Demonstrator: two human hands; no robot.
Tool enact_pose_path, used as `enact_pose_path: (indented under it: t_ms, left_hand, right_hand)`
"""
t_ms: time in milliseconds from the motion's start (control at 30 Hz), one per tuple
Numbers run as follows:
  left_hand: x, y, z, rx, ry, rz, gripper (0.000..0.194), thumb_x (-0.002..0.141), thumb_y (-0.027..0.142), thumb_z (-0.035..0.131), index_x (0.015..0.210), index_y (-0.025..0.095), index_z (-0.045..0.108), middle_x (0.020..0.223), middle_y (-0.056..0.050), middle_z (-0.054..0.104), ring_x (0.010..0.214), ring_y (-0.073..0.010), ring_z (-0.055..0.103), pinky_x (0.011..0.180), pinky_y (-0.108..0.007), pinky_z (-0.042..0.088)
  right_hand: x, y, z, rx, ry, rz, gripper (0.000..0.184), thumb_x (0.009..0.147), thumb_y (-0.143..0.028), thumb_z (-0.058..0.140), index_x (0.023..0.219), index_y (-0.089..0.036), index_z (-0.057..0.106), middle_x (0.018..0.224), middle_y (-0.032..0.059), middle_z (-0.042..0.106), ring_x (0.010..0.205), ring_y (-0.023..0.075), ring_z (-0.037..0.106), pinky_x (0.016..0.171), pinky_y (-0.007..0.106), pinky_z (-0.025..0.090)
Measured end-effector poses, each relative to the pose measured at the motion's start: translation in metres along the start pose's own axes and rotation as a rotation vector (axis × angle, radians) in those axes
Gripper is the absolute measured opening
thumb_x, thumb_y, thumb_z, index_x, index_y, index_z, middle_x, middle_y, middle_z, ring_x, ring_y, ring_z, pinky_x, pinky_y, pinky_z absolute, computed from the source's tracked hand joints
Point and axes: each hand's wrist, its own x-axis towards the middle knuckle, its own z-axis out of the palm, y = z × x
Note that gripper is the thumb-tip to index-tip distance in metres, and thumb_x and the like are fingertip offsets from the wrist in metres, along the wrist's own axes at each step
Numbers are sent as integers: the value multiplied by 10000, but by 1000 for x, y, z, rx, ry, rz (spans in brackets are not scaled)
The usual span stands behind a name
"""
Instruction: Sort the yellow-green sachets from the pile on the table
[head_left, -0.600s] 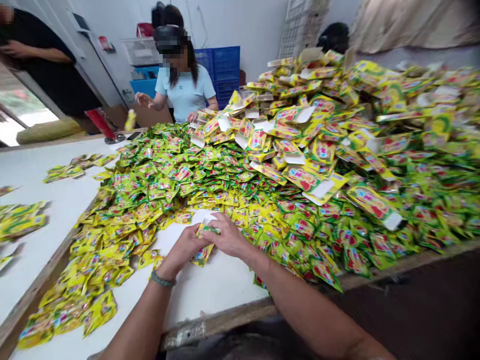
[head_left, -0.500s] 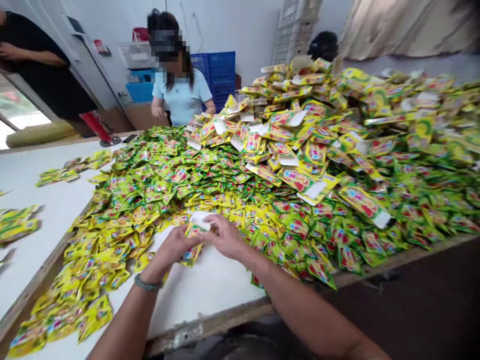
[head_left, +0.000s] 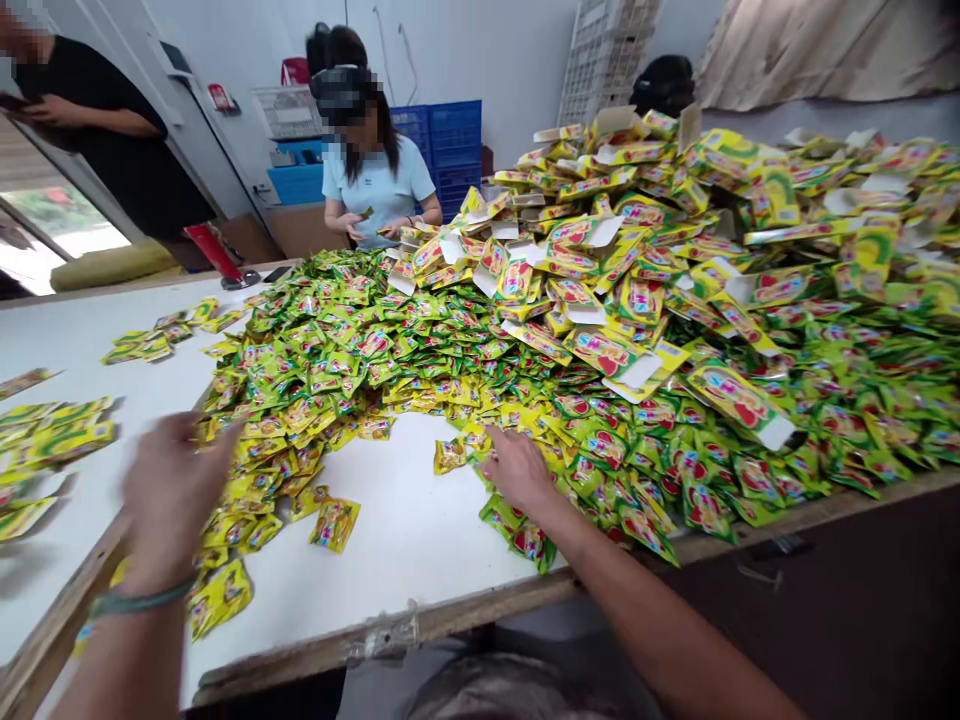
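1. At 6 o'clock, a white worktop point(head_left: 405, 560) ends in a worn wooden edge point(head_left: 480, 613); a pile of sachets point(head_left: 375, 345) spreads over it from 8 through to 4 o'clock.
2. At 2 o'clock, printed cartons point(head_left: 607, 352) lie heaped on the pile, several with flaps open.
3. At 11 o'clock, a co-worker point(head_left: 382, 190) in light blue is behind the pile; blue crates point(head_left: 455, 145) stand at 12 o'clock.
4. Right hand point(head_left: 519, 468), 5 o'clock: fingers at the pile's edge, near a single yellow sachet point(head_left: 450, 457). Grip cannot be determined.
5. Left hand point(head_left: 176, 490), 8 o'clock: blurred, covering some sachets. Grip cannot be determined.
6. Visibility limits: the left frame edge crops a person in black point(head_left: 112, 150) at 10 o'clock; the cartons partly hide a dark object point(head_left: 664, 85) at 1 o'clock.
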Motion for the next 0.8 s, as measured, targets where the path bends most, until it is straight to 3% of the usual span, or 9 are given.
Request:
enact_pose_path:
  t_ms: [133, 200, 300, 367, 433, 533, 667, 800]
  left_hand:
    - [-50, 58, 96, 164, -454, 207, 474, 768, 590, 452, 797, 152, 630, 765, -100, 647, 728, -240, 593, 613, -290, 376]
    - [-71, 77, 133, 178, -516, 309, 492, 727, 592, 514, 813, 119, 620, 835, -150, 631, 815, -263, 584, 661, -299, 382]
    - [-84, 85, 163, 87, -488, 371, 376, 696, 470, 608, 841, 123, 587, 895, -140, 607, 888, -254, 554, 705, -288, 378]
    - [-82, 80, 168, -39, -498, 324, 265, 695, 365, 619, 836, 150, 556, 828, -80, 602, 800, -206, 552, 652, -261, 365]
    - [-75, 73, 168, -174, -525, 253, 201, 683, 306, 620, 800, 172, 526, 700, -10, 566, 657, -155, 514, 573, -235, 326]
    - [-70, 64, 165, -328, -626, 172, 180, 649, 294, 627, 682, 180, 491, 554, 48, 468, 514, -107, 406, 491, -220, 251]
    - [-75, 65, 165, -487, -843, 177, 188, 639, 310, 617, 626, 165, 497, 514, 60, 437, 466, -80, 333, 456, -213, 221]
    - [-81, 68, 159, -704, -1067, 206, 181, 653, 285, 618, 744, 136, 572, 580, 52, 477, 498, -73, 334, 482, -206, 246]
  right_hand:
    - [12, -9, 8, 126, -115, -63, 415, 708, -286, 699, 1078, -183, 540, 874, 50, 646, 768, 191, 585, 602, 246, 334]
    - [17, -5, 9, 158, -118, -89, 446, 679, -280, 722, 1071, -184, 533, 862, 38, 634, 761, 177, 573, 586, 235, 316]
    - [24, 1, 11, 195, -142, -117, 439, 636, -263, 750, 1018, -191, 545, 797, 5, 604, 696, 148, 533, 552, 224, 282]
    - [28, 3, 14, 260, -151, -119, 440, 612, -233, 761, 994, -192, 548, 740, -24, 571, 634, 123, 489, 533, 217, 264]
    - [32, 4, 16, 363, -151, -143, 322, 617, -228, 754, 880, -180, 575, 689, -39, 536, 605, 108, 452, 531, 213, 265]
    - [35, 3, 15, 600, -140, -221, 183, 706, -313, 685, 695, -166, 576, 659, -30, 517, 615, 114, 452, 559, 219, 312]
    - [37, -5, 11, 818, -25, -311, 186, 769, -358, 612, 797, -174, 616, 856, 23, 583, 804, 159, 520, 718, 261, 386]
    - [35, -13, 13, 781, -99, -243, 179, 792, -345, 577, 864, -189, 627, 724, -11, 579, 696, 146, 515, 659, 246, 383]
